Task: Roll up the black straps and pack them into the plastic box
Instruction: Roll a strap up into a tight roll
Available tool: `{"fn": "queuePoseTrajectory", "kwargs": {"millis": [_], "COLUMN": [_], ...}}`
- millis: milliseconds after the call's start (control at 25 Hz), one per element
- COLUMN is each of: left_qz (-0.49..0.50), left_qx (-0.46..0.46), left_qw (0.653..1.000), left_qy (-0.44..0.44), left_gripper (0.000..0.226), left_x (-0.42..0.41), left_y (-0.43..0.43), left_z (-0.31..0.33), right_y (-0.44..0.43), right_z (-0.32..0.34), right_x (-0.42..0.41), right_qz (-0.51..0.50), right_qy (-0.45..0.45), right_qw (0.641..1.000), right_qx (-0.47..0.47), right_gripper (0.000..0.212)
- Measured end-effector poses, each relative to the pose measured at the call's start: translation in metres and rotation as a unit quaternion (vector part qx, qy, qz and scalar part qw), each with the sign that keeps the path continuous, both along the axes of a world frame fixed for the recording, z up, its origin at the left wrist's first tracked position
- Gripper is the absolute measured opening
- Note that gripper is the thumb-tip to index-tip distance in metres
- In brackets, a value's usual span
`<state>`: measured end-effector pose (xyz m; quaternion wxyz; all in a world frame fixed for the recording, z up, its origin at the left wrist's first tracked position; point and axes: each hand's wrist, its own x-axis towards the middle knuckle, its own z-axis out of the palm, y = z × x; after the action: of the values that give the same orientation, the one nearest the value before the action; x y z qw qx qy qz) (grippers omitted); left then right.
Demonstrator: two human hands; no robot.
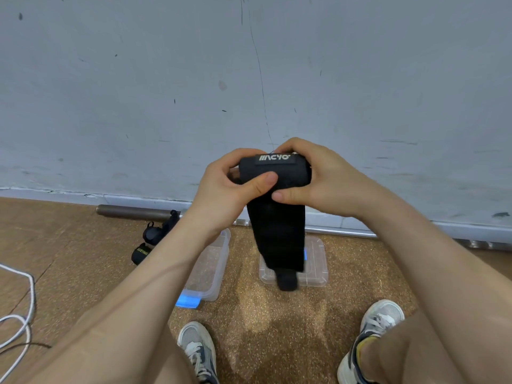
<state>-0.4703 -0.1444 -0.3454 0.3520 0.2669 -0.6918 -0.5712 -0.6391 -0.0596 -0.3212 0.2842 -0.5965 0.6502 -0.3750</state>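
Observation:
A wide black strap [277, 231] with a white logo is partly rolled at its top, and its loose tail hangs down in front of me. My left hand [227, 187] grips the left end of the roll, thumb pressed on its front. My right hand [318, 178] grips the right end, thumb under the roll. On the cork floor below stands an open clear plastic box [213, 264] with a blue clip. Its clear lid [315, 261] lies to the right, partly behind the hanging tail. Other black straps [155, 231] lie on the floor left of the box, one of them rolled [140, 254].
A grey wall rises straight ahead, with a metal bar [133, 212] lying along its base. A white cable [19, 320] loops on the floor at the left edge. My two sneakers [198, 350] stand on the floor near the bottom of the view.

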Motion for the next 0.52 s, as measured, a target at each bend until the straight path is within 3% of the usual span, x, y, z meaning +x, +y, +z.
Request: {"fn": "queuePoseTrajectory", "kwargs": {"millis": [80, 120, 200, 360, 440, 520], "left_qz": [-0.016, -0.023, -0.029, 0.003, -0.001, -0.018], "left_qx": [-0.052, -0.082, -0.136, -0.248, -0.283, -0.33], "left_qw": [0.998, 0.996, 0.987, 0.947, 0.917, 0.863], "left_qy": [-0.013, -0.033, -0.079, -0.203, -0.282, -0.382], "left_gripper": [0.032, 0.036, 0.045, 0.06, 0.051, 0.049], "left_x": [0.0, 0.001, 0.001, 0.002, 0.0, -0.001], "left_y": [0.001, 0.002, 0.004, 0.005, 0.005, 0.003], "left_z": [0.001, 0.0, 0.0, 0.0, 0.001, 0.002], "right_y": [0.005, 0.005, 0.001, -0.007, -0.007, -0.007], "right_z": [0.007, 0.007, 0.002, -0.009, -0.01, -0.015], "right_x": [-0.004, -0.006, -0.005, 0.014, 0.019, 0.025], "right_qz": [0.03, 0.043, 0.041, 0.013, -0.013, -0.019], "right_qy": [-0.088, -0.085, 0.008, 0.177, 0.294, 0.398], "right_qw": [0.991, 0.986, 0.987, 0.98, 0.954, 0.917], "right_qx": [0.095, 0.135, 0.153, 0.09, 0.063, 0.025], "right_gripper": [0.048, 0.048, 0.046, 0.029, 0.028, 0.028]}}
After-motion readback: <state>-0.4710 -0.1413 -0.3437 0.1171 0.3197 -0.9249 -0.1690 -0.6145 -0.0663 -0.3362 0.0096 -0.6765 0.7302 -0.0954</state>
